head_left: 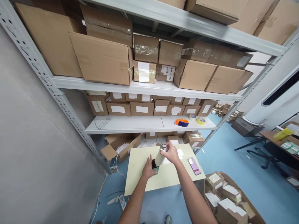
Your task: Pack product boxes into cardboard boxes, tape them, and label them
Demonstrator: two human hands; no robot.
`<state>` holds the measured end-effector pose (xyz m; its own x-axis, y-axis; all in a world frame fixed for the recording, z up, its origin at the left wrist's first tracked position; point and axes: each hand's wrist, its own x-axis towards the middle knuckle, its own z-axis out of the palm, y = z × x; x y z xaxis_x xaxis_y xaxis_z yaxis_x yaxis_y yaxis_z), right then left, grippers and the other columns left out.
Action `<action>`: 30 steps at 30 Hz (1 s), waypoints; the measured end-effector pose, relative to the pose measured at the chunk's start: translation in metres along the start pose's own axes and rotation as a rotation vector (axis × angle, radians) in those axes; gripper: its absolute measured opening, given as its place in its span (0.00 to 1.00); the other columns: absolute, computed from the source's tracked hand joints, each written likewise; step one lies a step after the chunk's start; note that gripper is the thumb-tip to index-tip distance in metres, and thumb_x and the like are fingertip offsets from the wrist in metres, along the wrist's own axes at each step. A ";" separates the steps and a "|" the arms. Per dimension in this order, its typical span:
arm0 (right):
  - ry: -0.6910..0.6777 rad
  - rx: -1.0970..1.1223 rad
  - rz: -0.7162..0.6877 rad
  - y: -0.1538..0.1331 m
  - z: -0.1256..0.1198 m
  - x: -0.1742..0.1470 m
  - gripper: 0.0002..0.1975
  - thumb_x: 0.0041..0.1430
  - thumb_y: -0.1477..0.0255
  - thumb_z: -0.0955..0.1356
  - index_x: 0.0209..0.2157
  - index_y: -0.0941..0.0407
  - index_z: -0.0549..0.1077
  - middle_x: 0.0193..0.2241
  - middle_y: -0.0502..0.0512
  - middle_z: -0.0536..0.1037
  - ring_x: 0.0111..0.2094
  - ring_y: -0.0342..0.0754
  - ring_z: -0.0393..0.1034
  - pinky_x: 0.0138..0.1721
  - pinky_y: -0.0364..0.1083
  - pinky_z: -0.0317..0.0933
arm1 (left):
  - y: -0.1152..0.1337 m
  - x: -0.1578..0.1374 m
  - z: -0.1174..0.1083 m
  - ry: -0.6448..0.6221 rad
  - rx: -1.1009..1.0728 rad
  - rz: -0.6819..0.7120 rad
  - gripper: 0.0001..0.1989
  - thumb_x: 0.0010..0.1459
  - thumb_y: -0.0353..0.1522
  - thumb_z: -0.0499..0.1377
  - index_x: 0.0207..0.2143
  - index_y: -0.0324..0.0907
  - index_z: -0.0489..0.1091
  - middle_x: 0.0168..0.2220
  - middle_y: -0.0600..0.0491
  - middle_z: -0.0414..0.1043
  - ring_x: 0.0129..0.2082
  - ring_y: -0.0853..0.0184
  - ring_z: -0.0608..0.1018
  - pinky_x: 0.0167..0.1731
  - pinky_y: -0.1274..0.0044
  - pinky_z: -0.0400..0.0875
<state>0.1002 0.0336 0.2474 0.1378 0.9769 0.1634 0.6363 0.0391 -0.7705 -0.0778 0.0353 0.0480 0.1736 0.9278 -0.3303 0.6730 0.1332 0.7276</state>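
My right hand (171, 152) grips the shiny metallic top end of a white cylinder (159, 159), perhaps a bottle or tumbler, which stands tilted over the table. My left hand (148, 169) is wrapped around a small box (155, 170), black above and green at its lower edge. The cylinder's lower end meets the box's dark part; whether it sits inside or only against it I cannot tell. Both hands are above a pale yellow table (137, 158). White paper (180, 154) lies on the tabletop behind my right hand. To the right rests a phone (194, 165) with a pink screen.
A metal rack (149, 128) full of cardboard boxes rises behind the table. It carries an orange-and-blue roll (182, 122), tape rolls (201, 121) and glasses (102, 123). An open carton (121, 146) stands left; a large carton of small boxes (230, 199) stands lower right. A cable (99, 194) crosses the floor.
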 end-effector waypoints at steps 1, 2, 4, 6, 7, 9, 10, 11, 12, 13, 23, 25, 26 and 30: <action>-0.002 -0.002 -0.004 -0.002 -0.001 -0.002 0.18 0.44 0.63 0.72 0.35 0.50 0.63 0.22 0.42 0.69 0.25 0.46 0.63 0.28 0.43 0.54 | 0.002 -0.005 -0.007 0.001 -0.015 0.016 0.73 0.37 0.33 0.74 0.75 0.51 0.29 0.77 0.40 0.35 0.72 0.46 0.57 0.66 0.62 0.59; -0.002 -0.005 -0.008 -0.004 -0.003 -0.003 0.18 0.44 0.63 0.72 0.35 0.50 0.64 0.22 0.42 0.69 0.25 0.46 0.63 0.28 0.43 0.54 | 0.006 -0.010 -0.015 0.002 -0.049 0.059 0.75 0.35 0.34 0.76 0.75 0.51 0.29 0.77 0.40 0.34 0.73 0.45 0.55 0.66 0.61 0.58; 0.002 -0.013 -0.020 -0.010 -0.004 -0.007 0.17 0.44 0.63 0.72 0.35 0.50 0.65 0.23 0.43 0.71 0.25 0.46 0.64 0.28 0.43 0.54 | 0.021 -0.023 -0.030 -0.007 -0.168 0.198 0.75 0.33 0.35 0.77 0.75 0.50 0.32 0.76 0.40 0.41 0.74 0.46 0.54 0.67 0.60 0.58; -0.003 -0.017 -0.034 -0.018 -0.004 -0.010 0.17 0.44 0.62 0.73 0.35 0.50 0.67 0.23 0.44 0.73 0.25 0.47 0.66 0.28 0.44 0.56 | 0.045 -0.039 -0.045 0.077 -0.313 0.304 0.68 0.39 0.36 0.76 0.75 0.51 0.38 0.73 0.41 0.51 0.71 0.48 0.61 0.65 0.61 0.62; -0.005 -0.018 -0.037 -0.022 -0.003 -0.011 0.17 0.45 0.61 0.73 0.35 0.50 0.68 0.24 0.45 0.74 0.25 0.48 0.67 0.29 0.44 0.56 | 0.059 -0.046 -0.051 0.121 -0.351 0.354 0.63 0.41 0.36 0.75 0.75 0.52 0.43 0.72 0.42 0.56 0.68 0.50 0.65 0.62 0.62 0.65; 0.004 -0.013 -0.029 -0.028 0.000 -0.013 0.18 0.45 0.60 0.74 0.36 0.51 0.70 0.25 0.47 0.76 0.27 0.49 0.69 0.31 0.45 0.59 | 0.087 -0.059 -0.062 0.221 -0.363 0.426 0.54 0.42 0.35 0.75 0.70 0.50 0.56 0.66 0.44 0.65 0.62 0.52 0.72 0.59 0.64 0.69; 0.013 0.004 -0.018 -0.029 0.001 -0.014 0.19 0.45 0.59 0.74 0.37 0.51 0.70 0.26 0.47 0.77 0.28 0.50 0.70 0.32 0.46 0.61 | 0.099 -0.063 -0.066 0.260 -0.346 0.433 0.49 0.42 0.36 0.75 0.67 0.49 0.61 0.62 0.46 0.70 0.59 0.53 0.75 0.57 0.65 0.71; 0.014 0.044 -0.010 -0.029 0.002 -0.014 0.20 0.45 0.59 0.75 0.39 0.51 0.71 0.28 0.49 0.78 0.31 0.51 0.72 0.34 0.47 0.63 | 0.108 -0.065 -0.071 0.296 -0.338 0.422 0.44 0.43 0.36 0.75 0.63 0.48 0.66 0.58 0.48 0.74 0.55 0.55 0.77 0.55 0.66 0.72; 0.003 0.114 -0.005 -0.028 0.002 -0.014 0.23 0.46 0.58 0.75 0.42 0.52 0.72 0.31 0.51 0.79 0.34 0.52 0.74 0.37 0.48 0.65 | 0.114 -0.067 -0.076 0.323 -0.332 0.423 0.40 0.43 0.36 0.74 0.60 0.48 0.68 0.55 0.49 0.75 0.52 0.57 0.78 0.53 0.67 0.73; -0.029 0.212 -0.005 -0.025 0.001 -0.014 0.26 0.47 0.57 0.76 0.46 0.52 0.72 0.36 0.53 0.80 0.38 0.54 0.75 0.40 0.49 0.67 | 0.117 -0.068 -0.080 0.343 -0.333 0.429 0.37 0.44 0.35 0.74 0.58 0.48 0.69 0.54 0.49 0.76 0.50 0.58 0.79 0.52 0.67 0.74; -0.488 0.799 -0.013 0.010 0.010 -0.044 0.55 0.50 0.60 0.79 0.72 0.43 0.49 0.53 0.57 0.76 0.51 0.52 0.75 0.58 0.57 0.65 | 0.131 -0.071 -0.118 0.138 -0.880 0.503 0.45 0.46 0.37 0.74 0.66 0.43 0.63 0.58 0.43 0.73 0.56 0.53 0.77 0.54 0.65 0.73; -0.419 0.816 -0.029 0.007 0.018 -0.049 0.52 0.53 0.60 0.77 0.72 0.43 0.48 0.53 0.58 0.76 0.51 0.52 0.75 0.58 0.57 0.65 | 0.138 -0.074 -0.117 0.123 -0.939 0.525 0.48 0.48 0.38 0.73 0.69 0.45 0.59 0.61 0.43 0.71 0.60 0.52 0.74 0.58 0.64 0.71; -0.400 0.824 -0.042 0.006 0.021 -0.050 0.52 0.54 0.60 0.77 0.73 0.44 0.48 0.52 0.58 0.76 0.52 0.53 0.74 0.58 0.57 0.65 | 0.140 -0.076 -0.116 0.122 -0.953 0.528 0.48 0.50 0.38 0.73 0.70 0.45 0.56 0.62 0.43 0.70 0.61 0.52 0.73 0.59 0.64 0.70; -0.297 0.805 -0.068 0.000 0.025 -0.055 0.52 0.54 0.62 0.77 0.73 0.46 0.47 0.46 0.56 0.77 0.48 0.53 0.75 0.56 0.57 0.68 | 0.139 -0.077 -0.116 0.098 -0.900 0.536 0.55 0.53 0.41 0.71 0.75 0.49 0.43 0.65 0.42 0.66 0.64 0.53 0.72 0.61 0.64 0.68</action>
<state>0.0735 -0.0144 0.2235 -0.1571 0.9770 0.1440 -0.1118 0.1273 -0.9855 -0.0805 0.0227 0.2444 0.2041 0.9608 0.1877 -0.2643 -0.1305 0.9556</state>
